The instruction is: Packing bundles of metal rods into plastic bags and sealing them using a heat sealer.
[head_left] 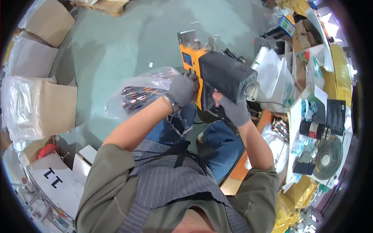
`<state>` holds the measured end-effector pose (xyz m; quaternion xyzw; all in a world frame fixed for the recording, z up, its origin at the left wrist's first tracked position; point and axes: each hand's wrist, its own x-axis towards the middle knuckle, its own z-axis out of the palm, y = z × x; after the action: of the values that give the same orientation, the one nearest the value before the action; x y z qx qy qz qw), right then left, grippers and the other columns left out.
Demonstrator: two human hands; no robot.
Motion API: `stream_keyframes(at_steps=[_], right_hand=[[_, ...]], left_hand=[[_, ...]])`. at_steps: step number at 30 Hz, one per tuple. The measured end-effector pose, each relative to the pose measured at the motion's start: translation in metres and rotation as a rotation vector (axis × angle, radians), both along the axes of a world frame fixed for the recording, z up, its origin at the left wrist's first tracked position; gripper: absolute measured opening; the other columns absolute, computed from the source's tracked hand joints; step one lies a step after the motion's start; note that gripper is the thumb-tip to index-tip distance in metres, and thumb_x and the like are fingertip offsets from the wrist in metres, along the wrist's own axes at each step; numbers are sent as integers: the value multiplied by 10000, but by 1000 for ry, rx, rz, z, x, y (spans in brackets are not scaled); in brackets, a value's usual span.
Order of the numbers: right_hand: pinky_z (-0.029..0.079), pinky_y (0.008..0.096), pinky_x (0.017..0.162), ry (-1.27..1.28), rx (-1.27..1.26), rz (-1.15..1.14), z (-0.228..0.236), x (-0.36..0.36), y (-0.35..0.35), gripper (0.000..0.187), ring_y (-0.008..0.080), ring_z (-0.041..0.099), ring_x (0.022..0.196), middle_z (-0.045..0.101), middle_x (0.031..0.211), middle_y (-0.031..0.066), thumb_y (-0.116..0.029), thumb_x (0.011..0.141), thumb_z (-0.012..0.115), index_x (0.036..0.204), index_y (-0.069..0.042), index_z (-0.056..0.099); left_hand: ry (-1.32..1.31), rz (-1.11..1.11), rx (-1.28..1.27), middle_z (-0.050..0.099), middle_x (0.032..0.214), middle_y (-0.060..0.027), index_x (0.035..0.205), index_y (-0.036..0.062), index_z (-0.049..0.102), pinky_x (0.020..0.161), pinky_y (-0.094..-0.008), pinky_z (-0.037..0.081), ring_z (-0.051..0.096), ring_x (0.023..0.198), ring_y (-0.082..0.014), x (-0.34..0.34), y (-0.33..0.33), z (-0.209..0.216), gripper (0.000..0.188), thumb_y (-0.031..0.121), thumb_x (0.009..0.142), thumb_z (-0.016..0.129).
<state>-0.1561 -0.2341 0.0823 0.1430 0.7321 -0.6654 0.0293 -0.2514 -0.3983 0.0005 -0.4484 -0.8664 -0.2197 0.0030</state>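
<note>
A yellow-and-black handheld machine (223,75) is held up in front of me, tilted, with a small dark screen on its yellow side and metal parts at its far end. My right hand (233,110), in a grey glove with bare fingertips, is closed round its underside, where a handle is partly hidden. Against the yellow panel rests my left hand (183,88), also grey-gloved, fingers curled at the panel's edge; what lies under them is hidden. Beyond my left forearm lies a clear plastic bag (151,77) holding a bundle of dark patterned pieces (138,98).
Cardboard boxes (58,108), some plastic-wrapped, stand along the left. At lower left is a white machine table (58,178). On the right, a white table (291,116) carries a round fan (328,157) and a black cylinder (312,130). White plastic sheets (272,73) stand beyond the machine.
</note>
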Motion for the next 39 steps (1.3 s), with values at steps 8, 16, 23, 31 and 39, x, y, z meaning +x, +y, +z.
stream_keyframes(at_steps=[8,16,23,31,39], right_hand=[[443,277,504,-242,-168,18,16,-24,-8,160,147,516,521,549,710,62,-18,726,591,883,-6,563],[415,267,482,-235,-174,-170,16,-28,-50,91,151,509,503,544,650,60,-46,750,593,826,-8,561],[414,265,483,-264,-130,-89,18,-21,-109,85,147,510,504,544,649,58,-37,747,574,823,-3,559],[420,272,483,-289,-138,-75,17,-18,-170,116,154,508,508,546,668,75,-16,743,562,856,5,547],[421,262,478,-343,-110,62,29,-8,-225,113,145,509,500,552,674,74,-10,736,552,848,-3,544]], left_hand=[[-80,97,-185,454,1254,-204,1262,-25,404,1004,-406,316,426,1183,-323,37,-36,29,683,295,713,656],[-52,151,-337,523,834,-73,1078,86,539,635,-395,449,562,775,-273,59,-230,39,402,74,678,582],[-140,48,40,560,826,-54,899,100,560,632,-400,458,568,761,-269,83,-249,50,222,142,693,633],[-167,318,97,590,877,-63,871,84,594,731,-381,452,560,823,-262,98,-281,31,213,120,669,651],[-406,431,703,599,771,-105,863,42,633,589,-333,450,567,676,-277,127,-280,12,79,92,805,616]])
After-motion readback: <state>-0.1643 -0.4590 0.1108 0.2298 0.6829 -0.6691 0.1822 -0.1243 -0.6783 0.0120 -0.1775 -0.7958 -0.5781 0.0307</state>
